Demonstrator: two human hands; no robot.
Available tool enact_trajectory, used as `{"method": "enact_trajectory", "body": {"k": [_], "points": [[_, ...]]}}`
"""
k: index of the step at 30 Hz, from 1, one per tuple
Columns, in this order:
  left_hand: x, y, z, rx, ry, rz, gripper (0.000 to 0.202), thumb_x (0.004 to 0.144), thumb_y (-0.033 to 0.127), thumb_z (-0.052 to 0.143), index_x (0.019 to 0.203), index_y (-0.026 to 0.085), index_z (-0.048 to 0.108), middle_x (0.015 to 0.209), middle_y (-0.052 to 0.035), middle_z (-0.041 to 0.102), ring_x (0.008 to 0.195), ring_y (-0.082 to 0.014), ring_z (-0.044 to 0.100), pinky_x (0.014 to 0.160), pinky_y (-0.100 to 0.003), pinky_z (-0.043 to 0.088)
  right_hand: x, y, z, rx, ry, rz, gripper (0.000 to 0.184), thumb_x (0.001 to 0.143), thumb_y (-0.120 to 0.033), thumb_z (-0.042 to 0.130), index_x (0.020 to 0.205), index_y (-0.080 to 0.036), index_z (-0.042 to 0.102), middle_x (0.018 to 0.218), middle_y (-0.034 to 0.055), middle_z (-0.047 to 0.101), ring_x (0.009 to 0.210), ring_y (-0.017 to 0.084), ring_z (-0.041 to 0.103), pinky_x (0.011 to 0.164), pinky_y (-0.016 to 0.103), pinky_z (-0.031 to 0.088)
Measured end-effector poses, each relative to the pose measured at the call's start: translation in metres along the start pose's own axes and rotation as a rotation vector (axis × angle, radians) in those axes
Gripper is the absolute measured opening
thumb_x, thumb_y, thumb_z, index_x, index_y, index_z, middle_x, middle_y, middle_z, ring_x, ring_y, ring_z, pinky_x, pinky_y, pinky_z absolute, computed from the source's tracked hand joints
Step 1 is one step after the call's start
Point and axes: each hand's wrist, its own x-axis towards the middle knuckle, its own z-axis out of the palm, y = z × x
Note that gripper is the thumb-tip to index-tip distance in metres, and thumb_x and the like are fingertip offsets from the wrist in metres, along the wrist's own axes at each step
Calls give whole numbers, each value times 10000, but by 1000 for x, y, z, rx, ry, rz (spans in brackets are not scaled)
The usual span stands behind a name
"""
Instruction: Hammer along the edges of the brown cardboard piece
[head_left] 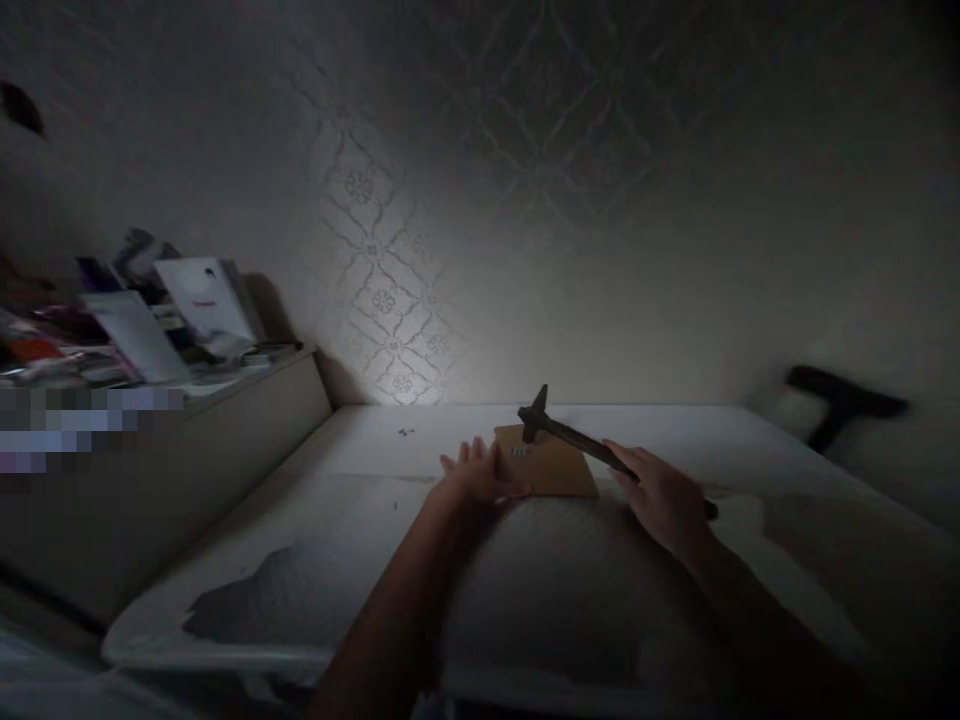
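Note:
My right hand (660,495) is wrapped round the handle of a dark hammer (577,437), whose head hangs just above a brown board (559,470). The board lies flat on the white table. Several small pale pieces (520,451), too small to name, sit on the board below the hammer head. My left hand (476,475) rests at the board's left edge with fingers spread and the thumb along its near edge.
Tiny dark bits (406,432) lie on the white table (360,520) to the left. A cabinet (225,470) at the left bears a white box (206,297) and clutter. Patterned wallpaper (390,300) rises behind. A dark T-shaped object (844,395) stands at the right.

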Motion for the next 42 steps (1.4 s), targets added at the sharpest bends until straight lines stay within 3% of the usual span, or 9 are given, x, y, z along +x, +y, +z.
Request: {"method": "enact_trajectory", "body": {"k": [42], "points": [[0, 1, 1, 14, 12, 5, 1137, 645, 858, 394, 1502, 209, 21, 1549, -174, -36, 1394, -421, -25, 1028, -701, 94, 0, -1, 0, 6, 13, -7, 395, 886, -193, 414, 1248, -215, 569, 1077, 67, 686, 912, 219, 654, 698, 314, 508]]}}
